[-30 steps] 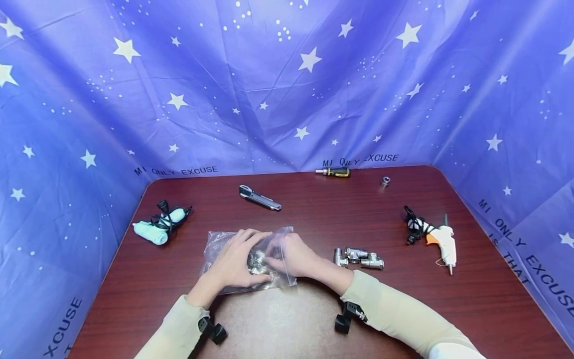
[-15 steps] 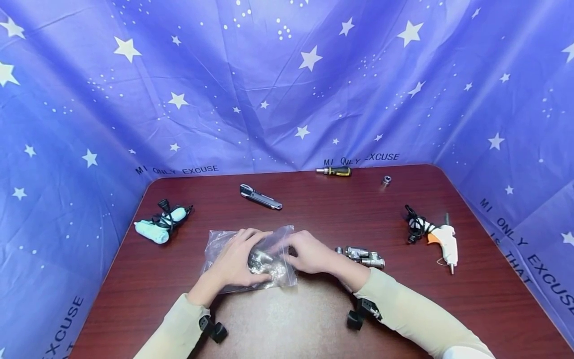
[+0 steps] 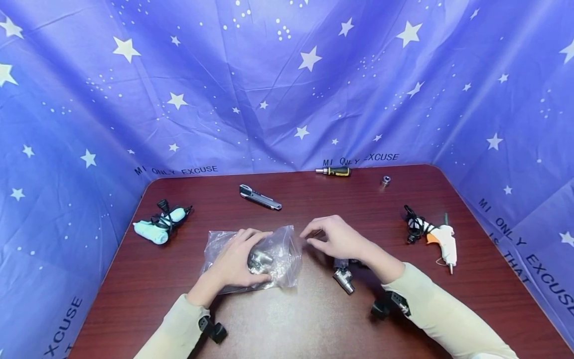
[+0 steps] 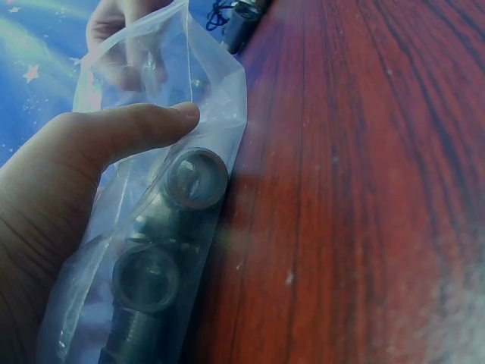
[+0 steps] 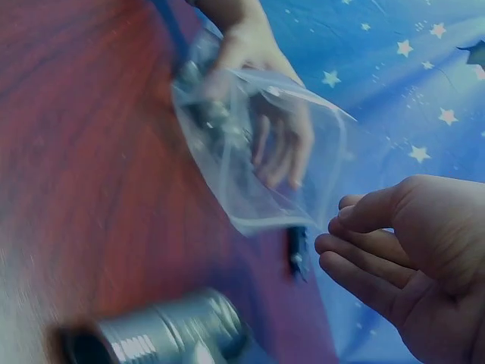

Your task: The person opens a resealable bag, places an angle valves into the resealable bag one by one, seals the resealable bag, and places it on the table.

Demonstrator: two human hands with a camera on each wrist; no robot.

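Tabletop (image 3: 448,299): left hand (image 3: 235,262) grips bag (image 3: 282,249) of seemingly metal fittings (image 3: 261,260); right hand (image 3: 341,239) relaxed.

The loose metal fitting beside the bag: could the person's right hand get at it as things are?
Probably yes: the right hand hovers empty just above the metal fitting, with nothing between them.

Star-patterned blue cloth (image 3: 287,89), reddish-brown table (image 3: 314,319)

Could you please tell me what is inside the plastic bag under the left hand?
Inside the bag lie metal pipe fittings; two round openings show in the left wrist view. The left hand covers part of it, so their number stays hidden.
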